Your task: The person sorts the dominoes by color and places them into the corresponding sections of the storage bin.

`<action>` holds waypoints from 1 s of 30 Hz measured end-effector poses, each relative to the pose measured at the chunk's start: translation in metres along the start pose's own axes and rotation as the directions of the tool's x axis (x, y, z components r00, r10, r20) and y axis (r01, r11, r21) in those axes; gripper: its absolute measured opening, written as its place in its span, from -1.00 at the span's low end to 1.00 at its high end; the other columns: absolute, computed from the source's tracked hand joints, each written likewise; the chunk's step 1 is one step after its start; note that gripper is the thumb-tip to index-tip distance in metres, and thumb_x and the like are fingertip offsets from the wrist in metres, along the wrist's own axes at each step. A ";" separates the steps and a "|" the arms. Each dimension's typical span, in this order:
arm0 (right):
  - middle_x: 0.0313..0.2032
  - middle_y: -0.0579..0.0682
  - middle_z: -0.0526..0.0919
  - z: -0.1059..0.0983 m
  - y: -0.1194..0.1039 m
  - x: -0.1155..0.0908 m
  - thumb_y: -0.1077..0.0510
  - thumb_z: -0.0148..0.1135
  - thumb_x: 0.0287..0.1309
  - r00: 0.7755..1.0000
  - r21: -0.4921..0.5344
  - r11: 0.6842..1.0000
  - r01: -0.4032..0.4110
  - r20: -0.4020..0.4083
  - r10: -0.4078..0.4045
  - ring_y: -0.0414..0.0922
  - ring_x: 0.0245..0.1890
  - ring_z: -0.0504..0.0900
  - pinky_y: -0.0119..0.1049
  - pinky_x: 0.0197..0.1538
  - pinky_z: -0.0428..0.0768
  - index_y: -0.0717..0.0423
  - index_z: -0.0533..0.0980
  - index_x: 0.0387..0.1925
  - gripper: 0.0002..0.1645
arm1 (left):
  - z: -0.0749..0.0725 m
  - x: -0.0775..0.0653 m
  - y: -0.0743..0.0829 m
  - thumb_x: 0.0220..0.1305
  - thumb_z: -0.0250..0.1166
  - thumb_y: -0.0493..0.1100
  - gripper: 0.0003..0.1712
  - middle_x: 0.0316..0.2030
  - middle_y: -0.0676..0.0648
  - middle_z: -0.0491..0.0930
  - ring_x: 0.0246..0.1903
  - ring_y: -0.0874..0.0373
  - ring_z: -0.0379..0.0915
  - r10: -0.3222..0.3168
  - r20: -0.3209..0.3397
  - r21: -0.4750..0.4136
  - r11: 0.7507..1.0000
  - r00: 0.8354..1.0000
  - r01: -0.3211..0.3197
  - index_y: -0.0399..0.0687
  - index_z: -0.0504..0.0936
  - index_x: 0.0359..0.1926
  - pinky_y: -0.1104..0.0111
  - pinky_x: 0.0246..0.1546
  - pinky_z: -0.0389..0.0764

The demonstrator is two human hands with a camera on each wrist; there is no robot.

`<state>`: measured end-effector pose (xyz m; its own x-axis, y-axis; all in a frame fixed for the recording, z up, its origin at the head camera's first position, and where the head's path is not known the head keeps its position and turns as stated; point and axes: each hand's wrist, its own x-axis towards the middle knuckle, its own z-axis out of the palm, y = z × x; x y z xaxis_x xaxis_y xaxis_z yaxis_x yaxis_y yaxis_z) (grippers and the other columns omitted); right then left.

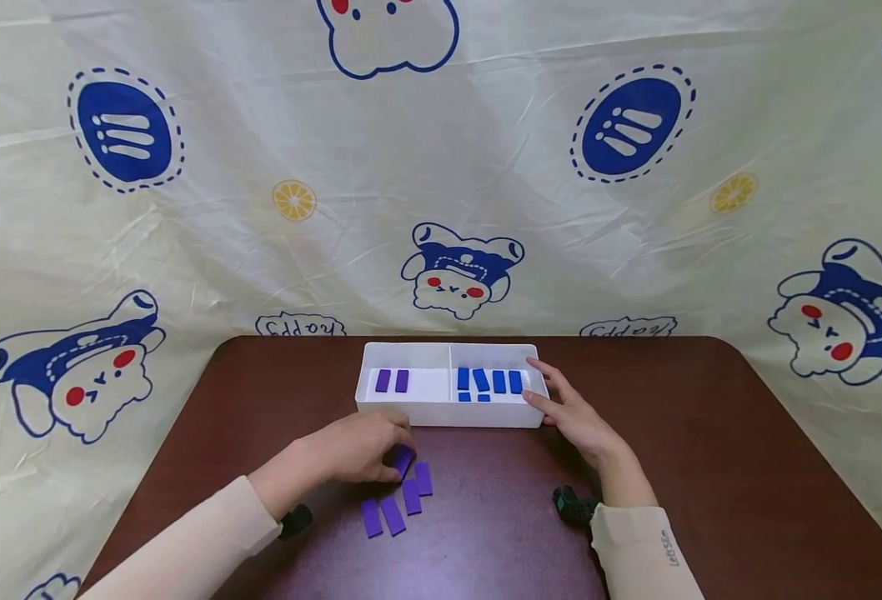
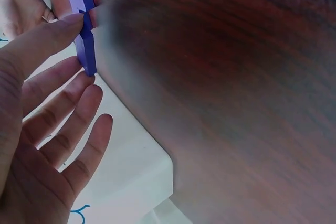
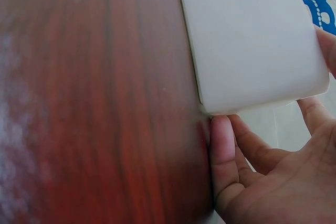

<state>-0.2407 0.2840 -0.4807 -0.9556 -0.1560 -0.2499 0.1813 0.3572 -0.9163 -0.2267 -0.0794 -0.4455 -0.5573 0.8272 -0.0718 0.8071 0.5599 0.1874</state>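
Observation:
My left hand [image 1: 358, 447] pinches a purple block [image 1: 404, 459] between thumb and fingers, just in front of the white two-compartment box [image 1: 441, 415]. In the left wrist view the thumb presses on one face of that block [image 2: 87, 53], with fingertips behind it. Several loose purple blocks [image 1: 393, 516] lie on the table below this hand. Two purple blocks [image 1: 402, 381] sit in the box's left compartment; several blue blocks [image 1: 498, 382] sit in the right one. My right hand [image 1: 578, 417] grips the box's right end, its fingertips against the end wall [image 3: 262, 51].
The brown table [image 1: 681, 467] extends on both sides of the box, and its far edge lies just behind it. A patterned white cloth [image 1: 531, 275] hangs beyond. Dark wrist devices [image 1: 574, 506] sit by both sleeves.

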 end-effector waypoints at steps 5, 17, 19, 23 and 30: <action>0.59 0.21 0.01 0.001 -0.001 0.001 -0.26 0.21 0.41 1.000 -0.006 1.000 0.005 0.003 -0.005 0.21 0.46 0.20 -0.01 0.31 0.45 -0.49 -0.01 0.61 -0.10 | -0.003 -0.002 0.000 0.23 0.52 0.02 -0.59 -0.14 0.05 0.60 -0.23 0.30 0.42 -0.006 -0.006 -0.002 1.000 1.000 0.006 -0.01 0.77 0.06 0.42 -0.11 0.58; 0.60 0.22 -0.02 -0.002 -0.002 0.002 -0.26 0.18 0.43 1.000 -0.023 1.000 0.001 0.003 -0.001 0.21 0.44 0.17 -0.17 0.19 0.44 -0.50 -0.04 0.62 -0.09 | -0.025 0.000 0.002 0.28 0.48 0.04 -0.54 -0.01 0.03 0.66 -0.19 0.25 0.47 -0.047 -0.041 -0.010 0.999 0.998 0.046 -0.04 0.75 0.13 0.39 -0.09 0.61; 0.60 0.22 -0.02 -0.003 -0.001 0.002 -0.26 0.18 0.43 1.000 -0.024 1.000 0.003 0.001 -0.003 0.21 0.45 0.17 -0.17 0.20 0.44 -0.49 -0.04 0.62 -0.10 | -0.029 0.003 0.003 0.28 0.48 0.04 -0.53 -0.01 0.02 0.66 -0.18 0.24 0.48 -0.060 -0.047 -0.019 0.998 0.997 0.059 -0.04 0.75 0.14 0.39 -0.07 0.62; 0.59 0.22 -0.01 -0.004 -0.001 0.002 -0.26 0.19 0.42 1.000 -0.020 1.000 0.001 0.001 -0.001 0.22 0.45 0.17 -0.13 0.22 0.43 -0.49 -0.03 0.62 -0.10 | -0.035 0.004 0.005 0.29 0.47 0.06 -0.52 0.02 0.00 0.66 -0.10 0.21 0.53 -0.093 -0.050 -0.034 0.995 0.994 0.091 -0.02 0.74 0.15 0.35 0.02 0.66; 0.58 0.23 0.02 -0.003 0.001 0.001 -0.28 0.20 0.41 1.000 -0.015 1.000 0.010 0.012 -0.010 0.22 0.43 0.21 -0.09 0.24 0.46 -0.48 -0.01 0.62 -0.09 | -0.040 0.005 0.006 0.27 0.49 0.08 -0.47 0.05 0.02 0.67 -0.05 0.19 0.53 -0.116 -0.085 -0.021 0.993 0.990 0.114 -0.03 0.72 0.18 0.30 0.04 0.64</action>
<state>-0.2424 0.2864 -0.4807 -0.9546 -0.1704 -0.2444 0.1681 0.3692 -0.9140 -0.2323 -0.0740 -0.4053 -0.6614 0.7500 -0.0091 0.7339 0.6496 0.1985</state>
